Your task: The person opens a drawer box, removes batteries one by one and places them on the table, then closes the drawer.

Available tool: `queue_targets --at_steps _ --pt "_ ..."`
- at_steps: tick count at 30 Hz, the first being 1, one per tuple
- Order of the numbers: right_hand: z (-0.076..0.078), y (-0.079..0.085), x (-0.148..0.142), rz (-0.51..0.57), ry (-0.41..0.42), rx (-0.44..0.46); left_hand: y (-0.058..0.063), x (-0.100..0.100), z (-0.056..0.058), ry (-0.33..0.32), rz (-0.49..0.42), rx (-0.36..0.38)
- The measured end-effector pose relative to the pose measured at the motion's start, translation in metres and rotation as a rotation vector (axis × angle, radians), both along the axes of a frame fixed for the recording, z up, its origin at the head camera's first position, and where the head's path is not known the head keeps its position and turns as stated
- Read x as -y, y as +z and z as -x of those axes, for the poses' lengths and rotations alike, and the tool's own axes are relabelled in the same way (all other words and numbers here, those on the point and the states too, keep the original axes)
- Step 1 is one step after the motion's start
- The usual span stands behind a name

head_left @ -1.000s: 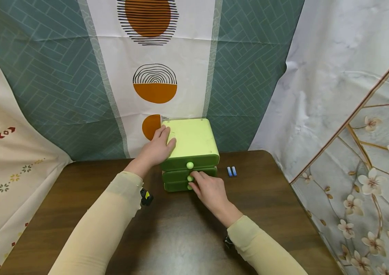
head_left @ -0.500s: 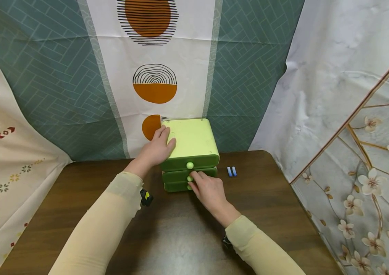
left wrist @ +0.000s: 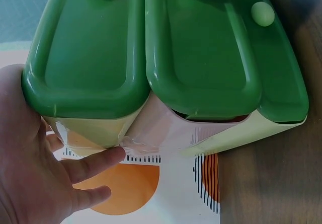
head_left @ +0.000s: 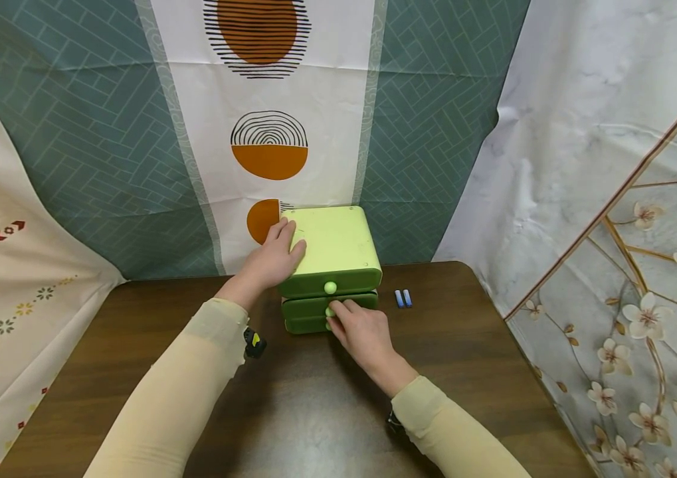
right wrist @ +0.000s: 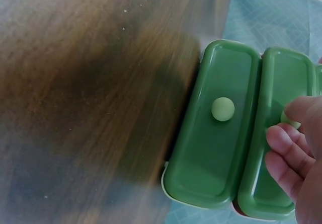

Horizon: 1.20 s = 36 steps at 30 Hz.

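Note:
A small three-drawer cabinet [head_left: 335,239] with a pale green top and dark green drawer fronts stands at the back of the table. My left hand [head_left: 272,261] rests along its upper left edge, fingers fairly straight. My right hand [head_left: 363,330] pinches the round knob [right wrist: 290,120] of the middle drawer [left wrist: 206,48]. That drawer's front sits slightly forward, and a narrow dark gap shows behind its edge in the left wrist view. The top drawer [left wrist: 93,48] and the bottom drawer [right wrist: 214,148] look closed; their light green knobs are free of my fingers.
Two small blue-and-white cylinders [head_left: 403,299] lie side by side on the brown wooden table [head_left: 290,411], right of the cabinet. A patterned cloth [head_left: 434,133] hangs right behind it. Other printed cloths hang along the left and right sides.
My right hand has shifted very slightly toward me with the middle drawer's knob. My left hand and the small cylinders have stayed in place.

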State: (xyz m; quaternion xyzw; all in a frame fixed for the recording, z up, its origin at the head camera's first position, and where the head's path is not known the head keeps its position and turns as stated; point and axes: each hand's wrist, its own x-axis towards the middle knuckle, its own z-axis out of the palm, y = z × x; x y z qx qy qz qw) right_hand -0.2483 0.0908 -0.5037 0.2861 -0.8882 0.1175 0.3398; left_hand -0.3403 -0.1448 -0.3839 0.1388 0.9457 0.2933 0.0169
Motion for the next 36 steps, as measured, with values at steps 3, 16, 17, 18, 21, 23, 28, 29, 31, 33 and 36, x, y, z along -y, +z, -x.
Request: queue_targets --at_steps 3,16,17,18,21,23,28,29,31,33,36 --pt "-0.002 0.0 0.0 0.001 -0.001 -0.001 0.0 0.0 0.0 -0.001 0.001 0.001" --pt "-0.013 -0.004 -0.002 0.009 0.011 -0.03 0.004 -0.001 -0.004 0.003 0.001 0.01" --pt "-0.014 -0.004 -0.002 0.012 0.013 -0.034 0.004 -0.001 -0.005 0.004 0.0 0.011" --pt "-0.014 -0.005 -0.002 0.014 0.017 -0.041 0.005 -0.001 -0.005 0.005 -0.001 0.011" --pt "-0.017 -0.005 -0.003 0.02 0.027 -0.047 0.006 -0.002 -0.006 0.003 -0.001 0.01" --pt "-0.019 -0.005 -0.003 0.023 0.034 -0.045 0.006 -0.002 -0.006 0.003 0.001 0.01" --pt "-0.024 -0.005 -0.005 0.02 0.045 -0.034 0.005 -0.001 -0.005 0.004 0.002 0.01" --pt "-0.025 -0.005 -0.005 0.019 0.046 -0.032 0.004 -0.001 -0.004 0.003 0.002 0.01" --pt "-0.027 -0.005 -0.005 0.014 0.045 -0.03 0.005 -0.001 -0.005 0.003 0.001 0.01" --pt "-0.029 -0.005 -0.006 0.01 0.045 -0.028 0.005 -0.001 -0.005 0.003 -0.001 0.009" --pt "-0.032 -0.005 -0.006 0.008 0.048 -0.024 0.004 -0.001 -0.005 0.004 -0.007 0.01"
